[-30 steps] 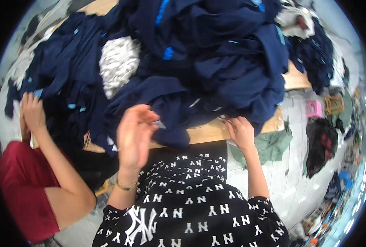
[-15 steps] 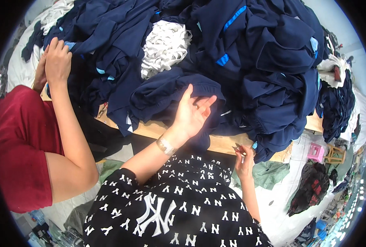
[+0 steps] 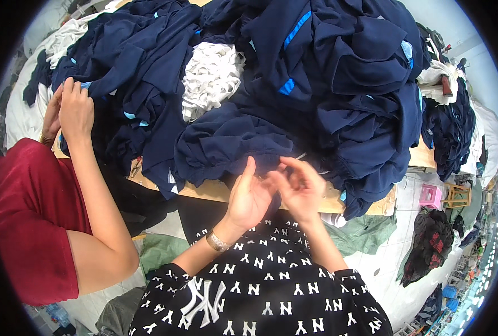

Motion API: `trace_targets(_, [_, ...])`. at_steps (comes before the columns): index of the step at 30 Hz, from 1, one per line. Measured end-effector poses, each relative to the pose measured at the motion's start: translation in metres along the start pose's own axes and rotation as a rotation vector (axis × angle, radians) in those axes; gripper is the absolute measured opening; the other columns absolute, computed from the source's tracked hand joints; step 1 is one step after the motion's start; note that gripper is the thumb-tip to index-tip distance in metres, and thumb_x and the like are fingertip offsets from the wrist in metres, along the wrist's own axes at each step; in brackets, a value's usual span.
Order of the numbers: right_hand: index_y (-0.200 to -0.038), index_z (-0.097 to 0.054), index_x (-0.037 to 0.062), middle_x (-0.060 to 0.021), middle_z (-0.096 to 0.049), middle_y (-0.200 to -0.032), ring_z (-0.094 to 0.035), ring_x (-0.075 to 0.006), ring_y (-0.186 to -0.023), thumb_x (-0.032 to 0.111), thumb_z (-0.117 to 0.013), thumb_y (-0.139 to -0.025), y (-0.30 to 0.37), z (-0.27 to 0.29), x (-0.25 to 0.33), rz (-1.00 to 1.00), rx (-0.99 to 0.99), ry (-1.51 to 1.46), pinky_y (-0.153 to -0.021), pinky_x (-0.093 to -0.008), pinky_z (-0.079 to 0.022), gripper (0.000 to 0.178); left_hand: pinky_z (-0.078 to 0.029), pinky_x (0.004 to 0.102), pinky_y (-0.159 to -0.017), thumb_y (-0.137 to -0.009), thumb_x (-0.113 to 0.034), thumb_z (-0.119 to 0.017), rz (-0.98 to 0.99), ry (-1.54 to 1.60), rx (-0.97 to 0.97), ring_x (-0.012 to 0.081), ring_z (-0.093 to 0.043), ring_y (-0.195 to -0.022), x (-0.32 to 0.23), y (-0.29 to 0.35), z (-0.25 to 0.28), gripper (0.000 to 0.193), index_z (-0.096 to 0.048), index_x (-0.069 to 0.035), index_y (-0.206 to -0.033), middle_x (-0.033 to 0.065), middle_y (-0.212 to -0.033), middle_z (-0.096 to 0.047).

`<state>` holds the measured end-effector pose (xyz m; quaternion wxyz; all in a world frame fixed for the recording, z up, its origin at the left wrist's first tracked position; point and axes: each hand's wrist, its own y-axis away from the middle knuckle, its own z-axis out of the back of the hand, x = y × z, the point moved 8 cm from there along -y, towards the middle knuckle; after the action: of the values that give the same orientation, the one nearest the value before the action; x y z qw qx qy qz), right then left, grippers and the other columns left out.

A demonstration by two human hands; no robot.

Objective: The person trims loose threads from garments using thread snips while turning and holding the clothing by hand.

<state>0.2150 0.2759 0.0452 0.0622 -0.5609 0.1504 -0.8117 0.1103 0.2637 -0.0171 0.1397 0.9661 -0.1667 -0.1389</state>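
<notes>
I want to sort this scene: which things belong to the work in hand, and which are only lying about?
Likely in the work:
navy fabric nearest the left hand and right hand
perhaps the white strips beyond it

Seemingly lying about:
pink stool
wooden stool
green cloth

White Lettering on a Black Shirt

The black shirt (image 3: 271, 319) at the lower centre of the frame carries lettering; small white capitals (image 3: 249, 328), set in pairs, repeat across its body and both sleeves; a larger white monogram (image 3: 203, 303) of interlocked letters stands among them, left of the frame's lower middle; toward the centre of the frame, just below the hands, the pairs look smaller and folds break some of them.
</notes>
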Motion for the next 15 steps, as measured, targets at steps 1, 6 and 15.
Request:
trace_targets(1, [-0.098,-0.067,0.0019,-0.0026,-0.062,-0.075,-0.048,-0.0055,-0.056,0.003,-0.077,-0.073,0.006,-0.007,-0.004,-0.028,-0.030,-0.013,-0.051,-0.0187,-0.039,0.027,-0.039,0.0395,-0.105,-0.102,-0.038,-0.031,0.017,-0.035,0.025,0.0250,-0.054,-0.116,0.003,0.001,0.002,0.051,-0.048,0.004,-0.123,0.0178,-0.124,-0.055])
trace_targets(6, [-0.095,-0.065,0.0002,-0.0061,-0.061,-0.069,-0.054,-0.0099,-0.057,0.003,-0.073,-0.078,0.020,-0.012,-0.040,-0.248,-0.064,-0.145,-0.055,-0.0223,-0.044,0.019,-0.042,0.0367,-0.102,-0.103,-0.033,-0.032,-0.079,-0.251,0.125,0.0243,-0.056,-0.112,0.006,0.000,0.004,0.046,-0.059,0.005,-0.103,0.0171,-0.115,-0.059])
trace_targets(15, [-0.090,-0.059,0.0003,0.0038,-0.054,-0.073,-0.043,-0.0019,-0.063,0.003,-0.061,-0.086,0.031,-0.018,-0.015,-0.402,0.464,-0.350,-0.056,-0.0192,-0.037,0.006,-0.050,0.0381,-0.091,-0.098,-0.031,-0.047,0.033,-0.204,-0.117,0.0299,-0.060,-0.107,0.002,-0.003,0.011,0.038,-0.058,0.000,-0.079,0.0226,-0.112,-0.059])
